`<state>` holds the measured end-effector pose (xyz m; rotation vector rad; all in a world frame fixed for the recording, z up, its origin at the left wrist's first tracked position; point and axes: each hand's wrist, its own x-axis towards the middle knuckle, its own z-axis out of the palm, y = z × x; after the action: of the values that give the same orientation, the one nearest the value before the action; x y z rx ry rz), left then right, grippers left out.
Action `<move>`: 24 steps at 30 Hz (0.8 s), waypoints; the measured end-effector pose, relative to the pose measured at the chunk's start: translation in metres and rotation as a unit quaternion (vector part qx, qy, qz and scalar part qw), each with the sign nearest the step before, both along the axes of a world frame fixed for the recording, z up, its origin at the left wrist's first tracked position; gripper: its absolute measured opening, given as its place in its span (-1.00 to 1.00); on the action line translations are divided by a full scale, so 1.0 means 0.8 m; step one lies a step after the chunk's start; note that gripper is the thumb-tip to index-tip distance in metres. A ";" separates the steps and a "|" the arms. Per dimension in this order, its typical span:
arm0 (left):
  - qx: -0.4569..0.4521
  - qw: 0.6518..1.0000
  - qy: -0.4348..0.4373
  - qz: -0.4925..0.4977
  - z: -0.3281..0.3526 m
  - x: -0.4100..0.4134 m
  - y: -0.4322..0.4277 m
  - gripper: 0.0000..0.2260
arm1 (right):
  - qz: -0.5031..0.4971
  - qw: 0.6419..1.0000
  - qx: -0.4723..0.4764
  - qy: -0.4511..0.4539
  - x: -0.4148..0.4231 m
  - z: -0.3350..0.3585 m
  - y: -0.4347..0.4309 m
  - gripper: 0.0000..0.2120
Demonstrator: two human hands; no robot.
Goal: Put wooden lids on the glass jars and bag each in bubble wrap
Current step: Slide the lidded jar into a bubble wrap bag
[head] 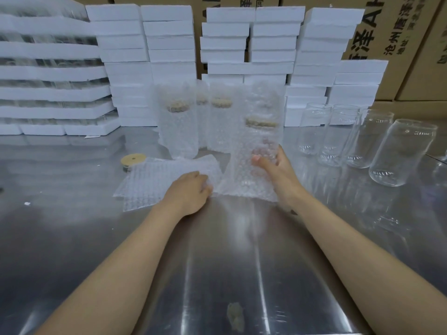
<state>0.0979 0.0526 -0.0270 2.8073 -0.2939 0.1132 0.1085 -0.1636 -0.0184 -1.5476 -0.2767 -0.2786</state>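
Presently, at the centre of the table (242, 238), your left hand (187, 194) pinches the flat bags (157, 180). Your right hand (273, 170) grips the bagged jar (261, 141), upright just beside them. Slick wrap may let the glass slip. Bare jars (401, 153) crowd the right edge, where a sweeping elbow could topple them. The lid (133, 160), touching the bags' far corner, may be dragged along.

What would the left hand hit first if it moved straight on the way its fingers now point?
The left hand, gripping the flat bubble wrap bags, would likely meet the bubble-wrapped jar held by the right hand, though depth is unclear.
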 end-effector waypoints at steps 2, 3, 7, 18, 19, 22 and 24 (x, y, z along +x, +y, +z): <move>0.054 0.997 0.022 0.051 0.003 0.001 0.009 -0.62 | -0.002 1.000 -0.020 0.005 0.000 0.000 -0.006 -0.41; 0.070 0.994 0.022 0.083 0.007 0.001 0.012 -0.64 | 0.001 1.000 -0.025 0.006 0.000 0.000 -0.008 -0.39; 0.124 0.977 -0.045 0.167 0.020 -0.004 0.018 -0.70 | 0.027 0.998 -0.058 0.000 -0.003 -0.001 -0.007 -0.43; -0.445 0.885 -0.015 -0.140 0.031 -0.021 -0.032 -0.67 | 0.179 0.979 0.067 0.073 -0.004 0.008 -0.014 -0.13; -0.459 0.878 -0.012 -0.132 0.032 -0.020 -0.030 -0.74 | 0.167 0.979 0.093 0.072 -0.005 0.010 -0.013 -0.03; -0.489 0.866 -0.029 -0.100 0.031 -0.019 -0.034 -0.85 | 0.150 0.974 0.159 0.057 -0.005 0.008 -0.007 -0.05; -0.508 0.857 -0.046 -0.077 0.030 -0.020 -0.038 -0.91 | 0.144 0.967 0.202 0.053 -0.005 0.006 -0.005 -0.20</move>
<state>0.0822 0.0221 -0.0028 1.7190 -0.3457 0.2725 0.1047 -0.1673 -0.0135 -1.0983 -0.3338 -0.0195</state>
